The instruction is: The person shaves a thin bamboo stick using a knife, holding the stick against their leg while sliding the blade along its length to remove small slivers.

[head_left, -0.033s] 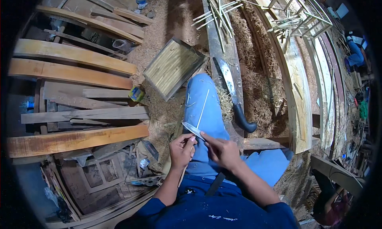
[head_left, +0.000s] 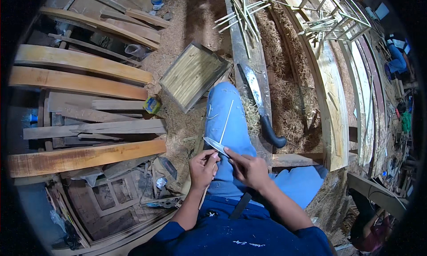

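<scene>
My left hand [head_left: 204, 168] is closed in a pinch, thumb against fingers, gripping a thin strip [head_left: 226, 121]. My right hand [head_left: 251, 169] is wrapped round a small knife [head_left: 215, 145], the forefinger stretched along the back end of its blade; the handle is hidden in my grip. The strip lies along the top of my blue trouser leg [head_left: 240, 129]: pale, straight, slim as a reed, its far end bare toward the knee. The blade, grey and pointed, crosses it at a slant above the leg, tip toward the leg's left edge; whether it bites in, I cannot tell. In line with the strip, a pale length shows below my left hand.

Just right of the leg, a long blade with a black hooked handle [head_left: 257, 93] lies on a grey plank [head_left: 259, 56], and beyond the knee more pale sticks [head_left: 246, 16] are heaped there. Ahead-left of the knee sits a shallow tray [head_left: 193, 73], with orange-brown boards [head_left: 89, 158] well off to the leg's left.
</scene>
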A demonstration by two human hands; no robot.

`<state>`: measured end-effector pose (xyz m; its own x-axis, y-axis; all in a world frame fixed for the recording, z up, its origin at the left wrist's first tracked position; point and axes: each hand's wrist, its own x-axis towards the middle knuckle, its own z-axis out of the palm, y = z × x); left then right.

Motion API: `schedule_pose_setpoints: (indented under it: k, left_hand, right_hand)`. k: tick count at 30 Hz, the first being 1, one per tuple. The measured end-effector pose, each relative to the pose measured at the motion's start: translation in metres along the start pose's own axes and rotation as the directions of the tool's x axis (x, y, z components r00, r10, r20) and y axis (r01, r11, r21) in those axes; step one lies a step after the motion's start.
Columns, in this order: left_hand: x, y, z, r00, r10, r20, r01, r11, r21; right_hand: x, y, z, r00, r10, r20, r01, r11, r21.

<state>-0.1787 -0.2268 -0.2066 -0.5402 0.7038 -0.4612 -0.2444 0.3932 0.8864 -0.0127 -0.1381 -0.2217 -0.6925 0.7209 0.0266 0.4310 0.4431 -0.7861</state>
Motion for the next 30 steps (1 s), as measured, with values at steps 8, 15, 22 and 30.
schedule_pose_setpoints:
  k: [8,15,22,30]
  left_hand:
    - [-0.004,0.003,0.000,0.998,0.042,0.044,-0.042,0.999,-0.006]
    - [-0.001,0.010,0.003,0.999,-0.035,-0.010,0.035,0.999,0.014]
    - [-0.004,0.002,0.000,0.998,-0.054,0.017,0.054,0.998,-0.035]
    - [0.002,0.003,-0.001,0.998,-0.063,0.013,0.064,0.994,-0.086]
  right_hand:
    - [0.052,0.029,-0.011,0.979,0.170,-0.114,-0.174,0.984,-0.027]
    - [0.041,0.032,-0.010,0.999,-0.022,-0.024,0.022,1.000,-0.002]
    - [0.024,0.027,-0.004,0.999,-0.021,-0.032,0.021,1.000,0.008]
    - [0.037,0.029,-0.010,0.981,-0.187,0.055,0.187,0.982,0.002]
